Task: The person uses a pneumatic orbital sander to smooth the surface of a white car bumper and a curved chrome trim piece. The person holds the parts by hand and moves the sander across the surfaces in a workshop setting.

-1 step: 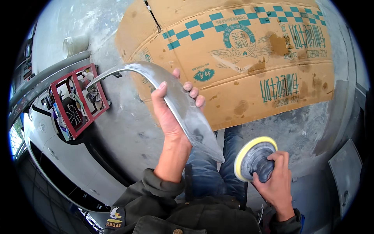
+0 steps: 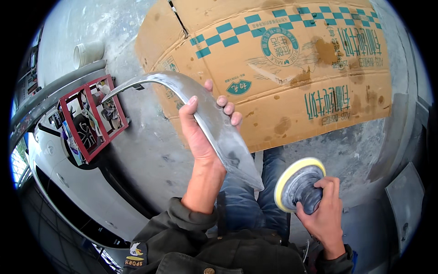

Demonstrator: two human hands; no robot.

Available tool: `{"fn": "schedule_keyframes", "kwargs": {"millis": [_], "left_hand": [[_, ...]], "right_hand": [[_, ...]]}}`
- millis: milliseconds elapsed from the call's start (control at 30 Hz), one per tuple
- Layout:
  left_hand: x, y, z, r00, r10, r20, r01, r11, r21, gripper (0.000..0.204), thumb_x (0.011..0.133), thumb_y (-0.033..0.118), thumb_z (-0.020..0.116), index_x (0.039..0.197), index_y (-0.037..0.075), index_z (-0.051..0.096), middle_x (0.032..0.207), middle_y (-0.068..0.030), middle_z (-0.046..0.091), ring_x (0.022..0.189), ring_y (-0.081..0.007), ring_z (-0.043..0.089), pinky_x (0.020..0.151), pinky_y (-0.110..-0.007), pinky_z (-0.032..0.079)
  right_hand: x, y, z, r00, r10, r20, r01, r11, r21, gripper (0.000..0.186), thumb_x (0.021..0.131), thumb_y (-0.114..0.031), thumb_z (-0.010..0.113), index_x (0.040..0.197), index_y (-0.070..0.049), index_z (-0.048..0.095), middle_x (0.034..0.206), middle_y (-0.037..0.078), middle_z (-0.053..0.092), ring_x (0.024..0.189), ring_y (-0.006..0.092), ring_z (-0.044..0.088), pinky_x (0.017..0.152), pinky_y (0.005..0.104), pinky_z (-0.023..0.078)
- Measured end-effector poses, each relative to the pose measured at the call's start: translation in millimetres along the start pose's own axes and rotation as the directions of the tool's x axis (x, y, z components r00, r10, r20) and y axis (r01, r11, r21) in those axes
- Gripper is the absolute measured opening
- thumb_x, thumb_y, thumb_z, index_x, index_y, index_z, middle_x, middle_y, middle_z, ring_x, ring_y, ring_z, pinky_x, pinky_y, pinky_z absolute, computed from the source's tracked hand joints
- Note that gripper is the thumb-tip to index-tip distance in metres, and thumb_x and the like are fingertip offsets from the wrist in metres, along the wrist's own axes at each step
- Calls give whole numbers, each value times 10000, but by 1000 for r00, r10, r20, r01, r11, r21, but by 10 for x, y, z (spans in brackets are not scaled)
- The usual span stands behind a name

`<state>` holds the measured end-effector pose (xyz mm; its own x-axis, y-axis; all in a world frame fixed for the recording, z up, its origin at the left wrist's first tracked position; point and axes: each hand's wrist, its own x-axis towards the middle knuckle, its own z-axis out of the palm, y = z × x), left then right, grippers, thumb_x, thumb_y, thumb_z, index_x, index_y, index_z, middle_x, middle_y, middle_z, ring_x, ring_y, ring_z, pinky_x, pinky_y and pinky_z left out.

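Observation:
A long curved strip of grey-white car trim (image 2: 223, 137), arched like a wheel-arch flare, is in my left hand (image 2: 198, 137). My thumb lies along its near edge and the fingertips curl round the far side. Dull, patchy scuffing covers its surface. The wide pointed end hangs over my lap; the thin end reaches left above a red frame. Lower right, my right hand (image 2: 326, 217) grips a round sander (image 2: 306, 187) by its dark grey body. Its yellow-edged disc is tilted up to the left, apart from the trim.
A flattened, stained cardboard box (image 2: 269, 109) covers the concrete floor ahead. At left stand a red metal frame rack (image 2: 104, 128) with odds and ends, a white bucket (image 2: 89, 54) on its side, and a white car (image 2: 91, 192). A grey panel (image 2: 404, 205) lies far right.

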<state>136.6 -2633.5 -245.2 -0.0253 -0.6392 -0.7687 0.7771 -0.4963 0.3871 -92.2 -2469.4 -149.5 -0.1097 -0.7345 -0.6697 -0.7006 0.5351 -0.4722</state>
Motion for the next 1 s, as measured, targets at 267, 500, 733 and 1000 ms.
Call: {"fn": "schedule_keyframes", "kwargs": {"millis": [267, 500, 733, 1000], "left_hand": [[-168, -337, 110, 1000, 2, -9, 0, 970, 243, 703, 851, 445, 673, 1425, 107, 448, 944, -65, 508, 831, -186, 504, 675, -335, 465], [-265, -406, 185, 999, -47, 18, 43, 978, 205, 737, 889, 376, 645, 1504, 56, 394, 954, -37, 506, 843, -139, 505, 689, -299, 467], [-254, -432, 113, 998, -60, 23, 53, 972, 228, 753, 872, 396, 657, 1499, 72, 393, 957, -45, 508, 844, -151, 507, 685, -310, 468], [-234, -392, 75, 997, -67, 31, 55, 957, 286, 789, 850, 433, 681, 1493, 83, 387, 957, -51, 504, 853, -167, 504, 688, -318, 464]], "right_hand": [[159, -420, -217, 972, -233, -21, 234, 966, 112, 595, 687, -161, 876, 1158, -83, 520, 1160, 126, 521, 724, 257, 659, 535, 360, 536], [218, -419, -195, 971, -241, 8, 238, 963, 127, 597, 695, -157, 880, 1162, -75, 517, 1169, 143, 508, 726, 272, 662, 535, 367, 537], [234, -469, -202, 970, -242, 27, 234, 958, 166, 595, 702, -152, 876, 1162, -68, 508, 1180, 154, 506, 695, 261, 659, 525, 361, 533], [237, -438, -227, 972, -232, 32, 228, 968, 104, 578, 702, -157, 873, 1152, -73, 519, 1168, 147, 505, 708, 273, 660, 543, 373, 544]]}}
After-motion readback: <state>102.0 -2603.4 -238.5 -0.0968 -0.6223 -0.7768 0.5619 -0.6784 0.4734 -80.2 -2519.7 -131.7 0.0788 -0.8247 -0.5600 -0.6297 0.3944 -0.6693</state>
